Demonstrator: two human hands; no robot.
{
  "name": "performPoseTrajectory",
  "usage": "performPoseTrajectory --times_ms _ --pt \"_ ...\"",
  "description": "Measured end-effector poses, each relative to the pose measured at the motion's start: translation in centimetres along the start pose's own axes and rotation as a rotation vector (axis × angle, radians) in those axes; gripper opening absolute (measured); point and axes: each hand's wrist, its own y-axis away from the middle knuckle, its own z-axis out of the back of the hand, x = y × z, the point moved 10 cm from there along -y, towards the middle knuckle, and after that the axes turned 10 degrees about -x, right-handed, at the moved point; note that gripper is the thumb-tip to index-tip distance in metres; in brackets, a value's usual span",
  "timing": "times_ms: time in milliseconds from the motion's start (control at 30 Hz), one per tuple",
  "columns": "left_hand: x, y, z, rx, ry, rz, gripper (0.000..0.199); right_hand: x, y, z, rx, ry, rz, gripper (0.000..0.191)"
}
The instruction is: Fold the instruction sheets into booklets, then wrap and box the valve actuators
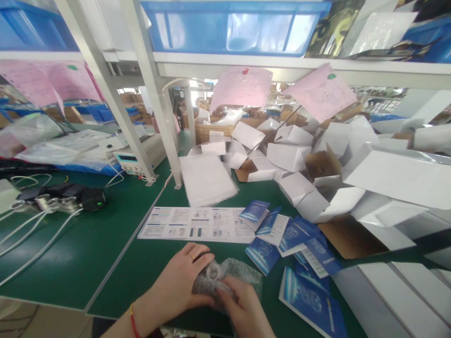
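Gripping clear-wrapped item (206, 284) | left hand (179, 279) + right hand (244, 305) | (blue booklets (312, 300) nearby)

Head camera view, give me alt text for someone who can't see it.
A person's left hand and right hand hold a plastic-wrapped item over a green workbench. Beyond and to the right lie a printed sheet, blue booklets and heaped white boxes, beneath a shelf bearing blue bins.
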Motion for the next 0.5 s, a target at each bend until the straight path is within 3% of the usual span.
performPoseTrajectory --times_ms 67,133,200,267,300,433,467,500 --pt "0.5 -0.7 -0.4 0.026 0.054 0.077 0.052 -0.1 -0.1 2.3 -0.08 0.053 0.043 0.022" --pt "0.9 -1.0 0.1 0.008 0.112 0.138 0.038 0.7 0.1 6.1 -0.26 0.142 0.157 0.015" --pt "1.4 -0.8 0.7 -0.006 0.208 0.211 0.03 3.0 1.8 10.6 -0.6 0.285 0.352 0.015" --pt "1.8 -0.5 0.7 -0.004 0.331 0.298 0.022 6.1 4.9 12.4 -0.902 0.406 0.569 0.023" --pt "1.9 -0.3 0.5 -0.001 0.394 0.339 0.021 7.3 6.3 12.0 -0.985 0.439 0.663 0.029" --pt "1.9 0.0 -1.4 0.014 0.616 0.455 0.027 9.5 7.6 7.1 -0.889 0.387 0.885 0.034" --pt "1.8 0.0 -1.8 0.019 0.658 0.471 0.03 9.4 7.2 6.1 -0.83 0.361 0.907 0.034" --pt "1.7 0.0 -2.1 0.022 0.691 0.482 0.032 8.7 5.9 4.8 -0.683 0.367 0.87 0.039"
